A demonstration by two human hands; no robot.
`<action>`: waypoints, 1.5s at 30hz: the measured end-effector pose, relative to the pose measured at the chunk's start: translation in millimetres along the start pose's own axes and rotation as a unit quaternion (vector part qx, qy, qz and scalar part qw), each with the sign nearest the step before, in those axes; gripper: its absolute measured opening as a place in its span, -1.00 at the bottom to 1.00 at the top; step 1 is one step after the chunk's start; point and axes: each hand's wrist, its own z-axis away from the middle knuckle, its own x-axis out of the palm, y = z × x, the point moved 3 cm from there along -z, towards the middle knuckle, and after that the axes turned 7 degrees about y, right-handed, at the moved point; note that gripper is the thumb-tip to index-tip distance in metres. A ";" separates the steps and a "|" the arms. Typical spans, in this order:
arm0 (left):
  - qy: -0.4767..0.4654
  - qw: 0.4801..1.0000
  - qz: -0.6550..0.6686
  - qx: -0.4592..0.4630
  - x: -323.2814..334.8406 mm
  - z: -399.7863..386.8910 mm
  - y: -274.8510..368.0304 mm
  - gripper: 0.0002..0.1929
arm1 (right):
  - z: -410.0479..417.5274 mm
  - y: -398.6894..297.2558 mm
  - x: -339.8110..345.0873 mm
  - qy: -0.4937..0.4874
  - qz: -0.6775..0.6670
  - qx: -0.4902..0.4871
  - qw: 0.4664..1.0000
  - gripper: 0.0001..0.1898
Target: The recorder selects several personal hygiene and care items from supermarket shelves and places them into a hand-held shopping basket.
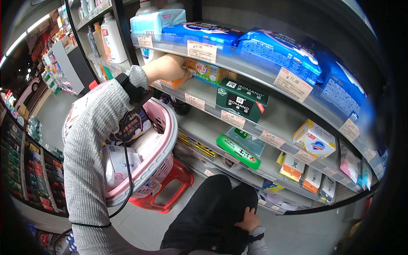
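My left hand (170, 68) reaches onto the second shelf, under the top shelf's lip. It touches the left end of an orange and green soap box (204, 70); its fingers are partly hidden, so its grip cannot be told. An orange package (173, 83) lies just below that hand. To the right stand a dark green Romano box (239, 98) and a white and yellow soap box (315, 140). My right hand (249, 220) rests on the knee of my black trousers, holding nothing. Below my left arm, a pink and grey plastic basket (173, 127) holds several wrapped packs.
The basket rests on a red plastic stool (177, 183). Blue packs (277, 52) fill the top shelf, above price tags. A green and clear package (239, 151) and several hanging packets (312, 179) are lower down. A black cable (130, 172) hangs across the basket's side.
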 end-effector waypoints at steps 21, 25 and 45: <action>0.071 0.983 0.161 0.054 13.7 -1.4 -1.5 -0.47 | -2.6 -13.1 1.2 -0.008 0.014 0.012 1.000 -0.10; -0.007 0.995 0.058 0.080 22.2 -13.4 -0.3 -0.43 | -1.9 -14.2 -2.7 -0.003 0.015 0.006 1.000 -0.10; -0.043 0.995 0.034 0.082 -7.1 21.1 24.5 -0.43 | 0.1 -1.0 8.0 0.002 -0.027 0.005 1.000 -0.05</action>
